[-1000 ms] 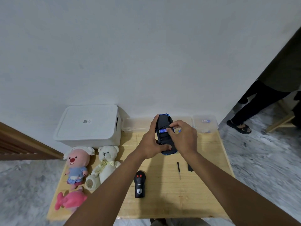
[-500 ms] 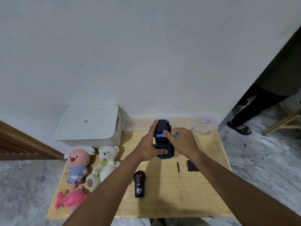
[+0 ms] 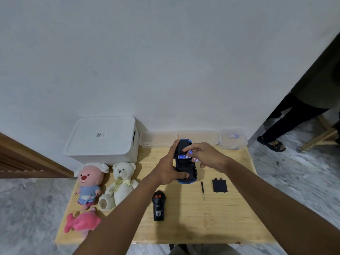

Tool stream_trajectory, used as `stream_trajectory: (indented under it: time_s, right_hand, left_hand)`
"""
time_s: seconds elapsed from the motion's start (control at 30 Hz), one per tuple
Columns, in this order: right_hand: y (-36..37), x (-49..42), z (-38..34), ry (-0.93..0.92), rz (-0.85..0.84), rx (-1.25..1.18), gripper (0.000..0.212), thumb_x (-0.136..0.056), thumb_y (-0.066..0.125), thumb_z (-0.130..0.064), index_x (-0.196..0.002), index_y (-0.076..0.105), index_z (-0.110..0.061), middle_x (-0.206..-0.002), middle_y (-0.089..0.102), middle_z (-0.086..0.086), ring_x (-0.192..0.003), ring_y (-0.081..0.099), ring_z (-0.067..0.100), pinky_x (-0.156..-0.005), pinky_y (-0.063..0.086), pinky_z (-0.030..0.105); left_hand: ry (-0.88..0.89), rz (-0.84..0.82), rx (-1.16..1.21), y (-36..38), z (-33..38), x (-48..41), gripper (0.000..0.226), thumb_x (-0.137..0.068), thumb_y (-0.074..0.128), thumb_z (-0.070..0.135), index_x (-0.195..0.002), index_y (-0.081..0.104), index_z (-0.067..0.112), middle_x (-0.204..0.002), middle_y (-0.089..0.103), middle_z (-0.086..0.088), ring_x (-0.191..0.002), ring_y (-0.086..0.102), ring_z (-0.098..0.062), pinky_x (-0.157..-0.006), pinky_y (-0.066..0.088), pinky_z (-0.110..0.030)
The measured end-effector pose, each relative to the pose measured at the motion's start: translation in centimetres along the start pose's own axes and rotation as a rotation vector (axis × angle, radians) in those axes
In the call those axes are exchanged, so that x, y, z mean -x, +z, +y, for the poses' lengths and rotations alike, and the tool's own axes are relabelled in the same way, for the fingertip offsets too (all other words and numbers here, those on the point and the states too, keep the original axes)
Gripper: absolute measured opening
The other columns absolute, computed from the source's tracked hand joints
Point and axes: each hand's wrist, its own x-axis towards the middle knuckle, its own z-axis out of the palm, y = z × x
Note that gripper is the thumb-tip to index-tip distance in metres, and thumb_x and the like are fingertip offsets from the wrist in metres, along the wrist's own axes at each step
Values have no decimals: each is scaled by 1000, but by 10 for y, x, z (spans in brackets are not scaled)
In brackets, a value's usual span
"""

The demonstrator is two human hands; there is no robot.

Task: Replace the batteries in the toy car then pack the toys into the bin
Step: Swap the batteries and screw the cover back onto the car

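Right hand [image 3: 206,155] over car's underside, fingers curled, pinching loose battery [image 3: 196,160]. Only its red-white end shows; rest hidden by fingers.
Left hand [image 3: 168,169] grips toy car [image 3: 185,170] from left, thumb on near end.
Car upside down above desk [image 3: 230,227], compartment open, blue battery [image 3: 182,156] seated crosswise; other slots too dark to read.
Battery cover [image 3: 219,185], screwdriver [image 3: 203,190] right of car.
Lidded bin [image 3: 103,140] back left.
Clear box [image 3: 232,138] back right, contents blurred.
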Motion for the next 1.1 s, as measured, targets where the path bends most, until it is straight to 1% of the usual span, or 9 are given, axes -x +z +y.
stream_trajectory:
  time_s: [0.27, 0.43, 0.53, 0.6, 0.73, 0.83, 0.9, 1.0, 1.1]
  right_hand:
    - [7, -2, 9, -104, 146, -160, 31, -74, 88, -7, -103, 76, -9, -99, 72, 15, -79, 75, 19, -66, 62, 28]
    - [10, -6, 10, -171, 260, -80, 35, -65, 94, -10, -90, 70, -9, -88, 70, 11, -73, 73, 18, -58, 62, 29]
    - [11, -10, 14, -213, 314, 36, 38, -62, 96, -24, -85, 68, -14, -81, 69, 3, -68, 68, 15, -47, 51, 19]
    - [12, -13, 19, -255, 351, 162, 39, -60, 96, -37, -78, 66, -20, -73, 68, -4, -68, 64, 11, -51, 45, 16]
    - [14, -18, 27, -315, 339, 295, 37, -63, 89, -49, -71, 60, -28, -71, 64, -10, -76, 62, 14, -64, 50, 35]
    - [11, -18, 27, -341, 287, 320, 33, -67, 89, -41, -73, 59, -28, -75, 66, -9, -79, 60, 18, -64, 51, 36]
    - [6, -17, 27, -344, 251, 331, 28, -69, 90, -35, -75, 64, -26, -77, 69, -9, -80, 64, 12, -66, 53, 32]
    - [-4, -15, 28, -339, 179, 361, 26, -69, 92, -27, -83, 71, -21, -79, 71, -8, -69, 62, -4, -59, 44, 12]
    - [-13, -14, 27, -352, 120, 408, 25, -71, 91, -22, -91, 75, -20, -88, 71, -6, -76, 63, -5, -65, 45, 8]
  left_hand:
    - [-23, -12, 18, 3, 3, -2, 128, -77, 86, 8, -158, -3, 51, -138, 58, 5, -98, 73, -22, -75, 65, -38]
    - [-27, -9, 46, 4, 6, -3, 127, -77, 87, 9, -158, -1, 53, -139, 57, 7, -102, 72, -20, -75, 65, -35]
    - [-25, -8, 58, 5, 7, -5, 128, -76, 88, 10, -158, -1, 53, -139, 57, 10, -104, 72, -20, -77, 64, -35]
    - [-23, -11, 58, 6, 8, -7, 128, -77, 88, 9, -158, -1, 53, -137, 59, 10, -101, 73, -19, -75, 64, -34]
    - [-29, -23, 54, 9, 9, -10, 127, -77, 88, 10, -158, -2, 52, -135, 61, 4, -96, 73, -17, -73, 64, -32]
    - [-36, -22, 85, 8, 8, -11, 127, -78, 87, 8, -157, 0, 54, -132, 60, 5, -97, 74, -20, -75, 65, -39]
    - [-35, -18, 101, 7, 8, -10, 126, -78, 86, 7, -157, 1, 55, -130, 60, 7, -100, 73, -20, -75, 65, -42]
    - [-34, -3, 120, 5, 8, -9, 124, -77, 87, 8, -154, 4, 60, -132, 59, 5, -107, 71, -20, -75, 65, -46]
    - [-39, -5, 133, 5, 8, -9, 124, -77, 87, 9, -153, 6, 62, -132, 58, 6, -108, 70, -21, -75, 65, -47]
